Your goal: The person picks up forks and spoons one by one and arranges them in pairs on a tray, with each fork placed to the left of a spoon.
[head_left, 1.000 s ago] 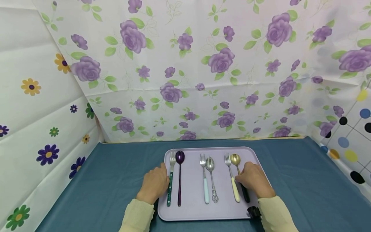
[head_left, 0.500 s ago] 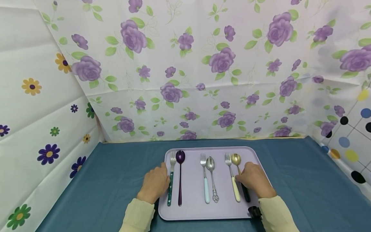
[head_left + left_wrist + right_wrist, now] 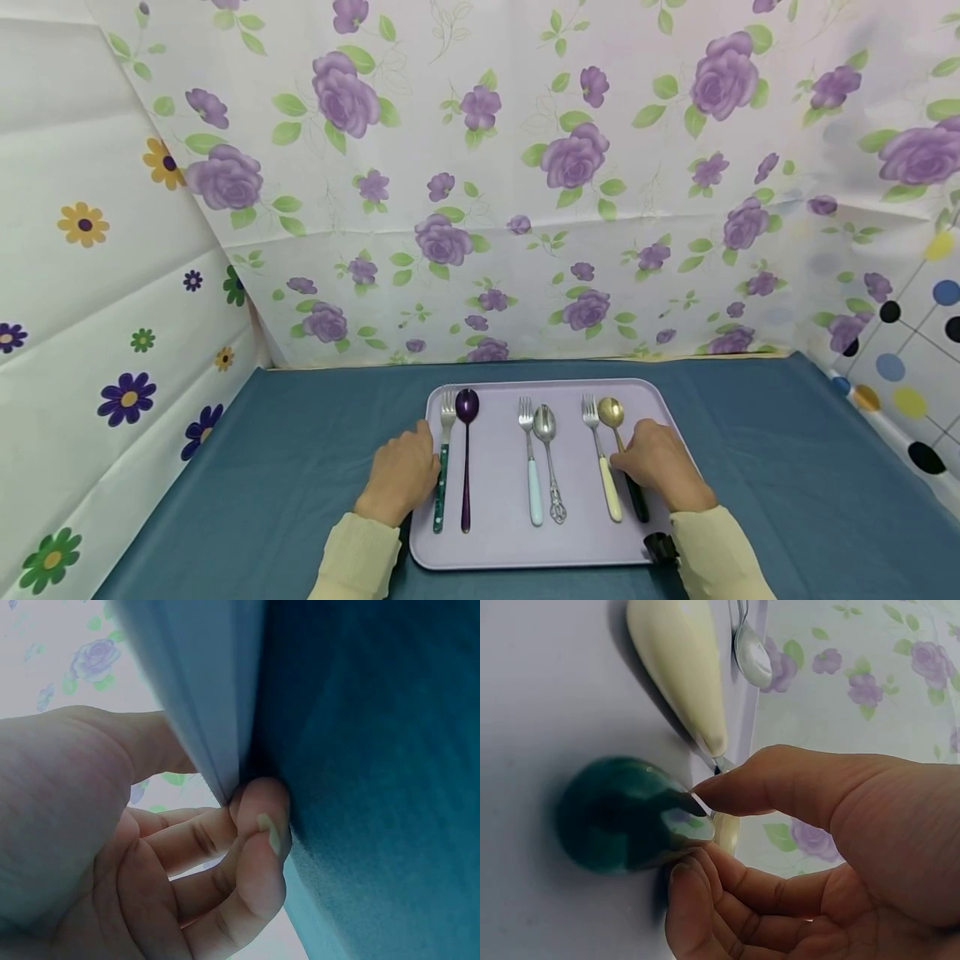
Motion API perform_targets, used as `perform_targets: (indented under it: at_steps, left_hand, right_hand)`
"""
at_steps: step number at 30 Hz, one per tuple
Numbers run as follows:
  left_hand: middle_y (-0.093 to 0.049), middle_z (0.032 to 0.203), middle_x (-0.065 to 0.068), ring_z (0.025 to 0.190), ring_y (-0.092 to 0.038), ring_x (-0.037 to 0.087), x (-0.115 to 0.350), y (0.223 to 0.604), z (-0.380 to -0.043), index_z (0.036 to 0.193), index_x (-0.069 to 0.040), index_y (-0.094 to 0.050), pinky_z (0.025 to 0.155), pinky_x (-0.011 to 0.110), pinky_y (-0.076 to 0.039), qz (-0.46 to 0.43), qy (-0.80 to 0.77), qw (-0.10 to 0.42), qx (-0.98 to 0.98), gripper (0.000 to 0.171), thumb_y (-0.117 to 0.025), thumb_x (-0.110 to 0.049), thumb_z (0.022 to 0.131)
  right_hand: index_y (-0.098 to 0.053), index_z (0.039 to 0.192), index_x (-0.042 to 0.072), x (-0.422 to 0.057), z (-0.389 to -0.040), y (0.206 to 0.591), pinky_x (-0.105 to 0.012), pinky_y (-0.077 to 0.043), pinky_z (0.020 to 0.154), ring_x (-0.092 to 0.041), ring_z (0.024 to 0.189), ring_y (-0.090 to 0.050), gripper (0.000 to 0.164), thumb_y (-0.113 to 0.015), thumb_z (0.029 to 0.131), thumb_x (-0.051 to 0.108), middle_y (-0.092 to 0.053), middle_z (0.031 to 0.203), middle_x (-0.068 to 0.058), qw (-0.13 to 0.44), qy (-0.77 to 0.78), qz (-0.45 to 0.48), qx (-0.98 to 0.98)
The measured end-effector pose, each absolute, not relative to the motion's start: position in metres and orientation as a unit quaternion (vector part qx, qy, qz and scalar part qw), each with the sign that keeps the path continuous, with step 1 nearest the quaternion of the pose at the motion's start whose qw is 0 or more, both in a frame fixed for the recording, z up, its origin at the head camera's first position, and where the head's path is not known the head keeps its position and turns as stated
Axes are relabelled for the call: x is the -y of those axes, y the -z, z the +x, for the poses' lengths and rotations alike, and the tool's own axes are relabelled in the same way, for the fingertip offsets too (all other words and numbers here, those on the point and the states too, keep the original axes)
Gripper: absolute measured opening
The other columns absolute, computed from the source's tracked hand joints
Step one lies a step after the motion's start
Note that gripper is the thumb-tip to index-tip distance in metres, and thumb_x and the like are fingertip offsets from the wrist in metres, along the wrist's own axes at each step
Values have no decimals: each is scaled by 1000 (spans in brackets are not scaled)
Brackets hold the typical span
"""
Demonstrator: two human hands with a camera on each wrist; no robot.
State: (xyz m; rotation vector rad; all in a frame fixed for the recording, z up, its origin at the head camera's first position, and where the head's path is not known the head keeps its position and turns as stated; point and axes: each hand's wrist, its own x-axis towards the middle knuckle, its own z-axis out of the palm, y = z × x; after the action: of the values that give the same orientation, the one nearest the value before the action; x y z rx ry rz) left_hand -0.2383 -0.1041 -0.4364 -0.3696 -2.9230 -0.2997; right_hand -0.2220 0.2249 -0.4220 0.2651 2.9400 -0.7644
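Observation:
A pale lilac tray (image 3: 502, 537) lies on the table, carrying three fork-and-spoon pairs. My left hand (image 3: 401, 475) grips the tray's left edge; in the left wrist view its fingers (image 3: 259, 877) curl below the tray rim (image 3: 202, 697). Over at the right, my right hand (image 3: 663, 465) pinches the gold spoon (image 3: 611, 411) by its dark handle (image 3: 604, 817), thumb on one side and fingers on the other. Beside that spoon lies a yellow-handled fork (image 3: 609, 492). A green-handled dotted fork (image 3: 440, 492) is next to my left hand, with a purple spoon (image 3: 467, 407) alongside.
A light-blue-handled fork (image 3: 534, 492) and a silver spoon (image 3: 545, 423) lie mid-tray. Blue-green cloth (image 3: 315, 433) covers the table. Flowered sheets (image 3: 487, 183) stand behind and at the left, a dotted one (image 3: 911, 367) at the right. A black device (image 3: 660, 547) sits at the right wrist.

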Motion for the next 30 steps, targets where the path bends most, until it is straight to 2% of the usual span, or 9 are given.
perform_targets:
  at_steps: [20, 30]
  left_hand:
    - [-59, 66, 15, 53, -58, 27, 105, 439, -237, 93, 5, -56, 47, 43, -50, -125, 102, 93, 982, 22, -67, -13, 85]
    - [-58, 64, 15, 52, -57, 27, 105, 439, -239, 90, 4, -55, 46, 43, -49, -132, 98, 106, 981, 21, -66, -13, 86]
  right_hand:
    - [-62, 69, 3, -230, -218, 421, -33, -41, 50, -18, 57, -49, 16, -71, 77, 14, -55, 63, -5, 70, 248, 55, -965]
    - [-60, 75, 3, -239, -221, 419, -34, -43, 53, -17, 60, -50, 20, -70, 82, 18, -56, 67, -5, 70, 260, 17, -963]
